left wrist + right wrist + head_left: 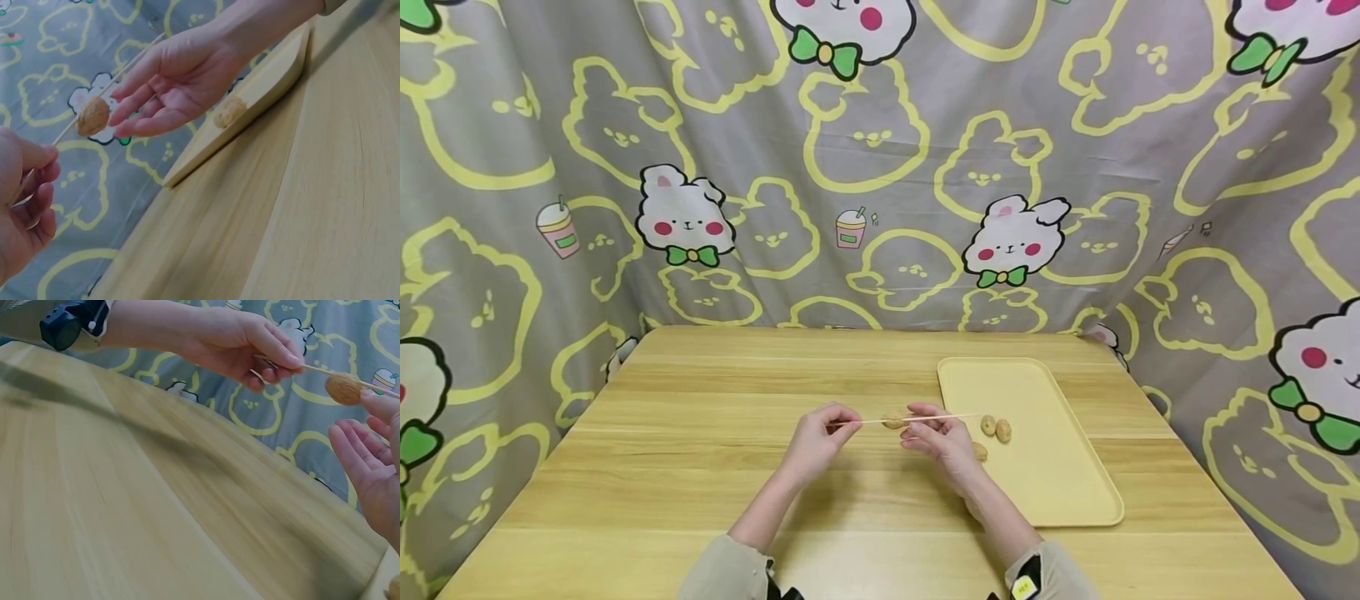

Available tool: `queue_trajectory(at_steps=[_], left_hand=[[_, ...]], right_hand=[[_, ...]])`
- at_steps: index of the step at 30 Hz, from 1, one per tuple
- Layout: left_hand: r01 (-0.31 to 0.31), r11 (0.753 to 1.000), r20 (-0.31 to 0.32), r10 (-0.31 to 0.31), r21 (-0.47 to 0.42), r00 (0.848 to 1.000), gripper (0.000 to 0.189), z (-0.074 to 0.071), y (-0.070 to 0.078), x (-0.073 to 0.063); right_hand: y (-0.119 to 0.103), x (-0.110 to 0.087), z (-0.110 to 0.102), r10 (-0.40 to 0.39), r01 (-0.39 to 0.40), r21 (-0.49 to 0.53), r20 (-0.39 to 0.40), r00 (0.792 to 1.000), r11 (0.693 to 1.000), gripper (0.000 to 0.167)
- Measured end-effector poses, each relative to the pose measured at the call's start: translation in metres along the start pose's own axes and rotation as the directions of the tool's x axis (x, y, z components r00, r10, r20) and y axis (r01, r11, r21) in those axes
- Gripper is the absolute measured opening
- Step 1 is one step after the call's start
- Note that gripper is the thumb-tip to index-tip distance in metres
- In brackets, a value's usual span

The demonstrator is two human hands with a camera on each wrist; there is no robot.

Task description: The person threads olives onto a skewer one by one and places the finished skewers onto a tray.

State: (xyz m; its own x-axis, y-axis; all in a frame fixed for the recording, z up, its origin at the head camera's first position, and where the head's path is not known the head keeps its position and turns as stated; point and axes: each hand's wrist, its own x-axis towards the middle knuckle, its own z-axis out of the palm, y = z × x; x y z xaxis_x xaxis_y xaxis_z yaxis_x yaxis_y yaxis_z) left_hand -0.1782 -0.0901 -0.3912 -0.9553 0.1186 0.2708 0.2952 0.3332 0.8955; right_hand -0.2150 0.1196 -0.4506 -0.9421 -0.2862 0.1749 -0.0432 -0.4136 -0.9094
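Note:
A thin wooden skewer (955, 416) runs sideways above the table, passing through a brown, wrinkled ball (893, 419) that looks like a fried meatball. My left hand (816, 433) pinches the skewer's left part between thumb and fingers, with the ball a short way to its right. At the ball's right side is my right hand (943, 437); its thumb tip (370, 397) is right at the ball, and the other fingers are loosely extended below the skewer. In the left wrist view, the skewer's far end (156, 40) sticks out beyond the right hand.
A pale yellow tray (1052, 475) lies on the right part of the wooden table (662, 467). On it sit a ball (988, 425), a second ball (1003, 431) beside it and a third ball (980, 452) partly hidden by the right hand. A patterned curtain (760, 308) hangs behind.

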Motion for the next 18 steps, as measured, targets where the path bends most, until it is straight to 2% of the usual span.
queue_trajectory(at_steps=[2, 6, 10, 13, 18], left_hand=[[0.009, 1.000, -0.003, -0.009, -0.002, 1.000, 0.004, 0.000, -0.005, 0.002], [0.028, 0.999, -0.023, -0.029, -0.022, 0.999, 0.004, 0.001, -0.025, 0.006], [-0.001, 1.000, -0.043, 0.001, -0.019, 0.999, 0.005, 0.001, -0.037, 0.008], [-0.018, 1.000, -0.042, 0.017, -0.015, 0.999, 0.006, -0.001, -0.041, 0.009], [-0.002, 1.000, -0.039, 0.002, 0.002, 0.999, 0.005, -0.002, -0.041, 0.010]], right_hand=[[-0.001, -0.002, -0.006, -0.009, 0.009, -0.023, -0.003, 1.000, 1.000, 0.043], [-0.005, -0.006, -0.020, -0.015, 0.014, -0.076, -0.020, 1.000, 0.997, 0.036], [-0.013, -0.010, -0.037, -0.030, 0.019, -0.166, -0.069, 0.997, 0.986, 0.031], [-0.021, -0.013, -0.052, -0.050, 0.017, -0.270, -0.115, 0.992, 0.963, 0.032], [-0.033, -0.017, -0.073, -0.034, -0.049, -0.424, -0.185, 0.982, 0.904, 0.037]])
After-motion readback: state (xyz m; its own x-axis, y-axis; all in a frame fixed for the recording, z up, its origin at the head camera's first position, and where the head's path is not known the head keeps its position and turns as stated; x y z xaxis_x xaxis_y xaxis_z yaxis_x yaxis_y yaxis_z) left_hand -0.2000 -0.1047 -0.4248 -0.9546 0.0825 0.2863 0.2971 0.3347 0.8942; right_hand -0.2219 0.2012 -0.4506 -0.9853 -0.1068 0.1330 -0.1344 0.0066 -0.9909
